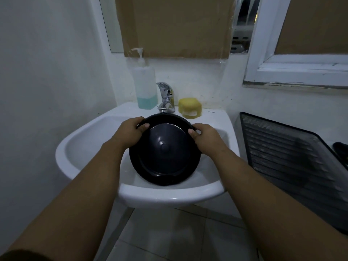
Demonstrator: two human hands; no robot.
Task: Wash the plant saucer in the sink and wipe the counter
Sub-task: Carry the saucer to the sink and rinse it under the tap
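Observation:
A round black plant saucer (164,153) stands tilted inside the white sink (79,147), its lower edge resting in the basin near the front rim. My left hand (131,131) grips its upper left rim, thumb over the inside. My right hand (204,134) grips the upper right rim the same way. The chrome faucet (165,97) stands just behind the saucer; no water is visibly running. A yellow sponge (189,107) lies on the sink ledge to the right of the faucet.
A pump bottle (145,85) with blue-green liquid stands left of the faucet. A black mesh tray (293,162) leans at the right of the sink. A cardboard-covered mirror hangs above, a white window frame (301,70) at the right, tiled floor below.

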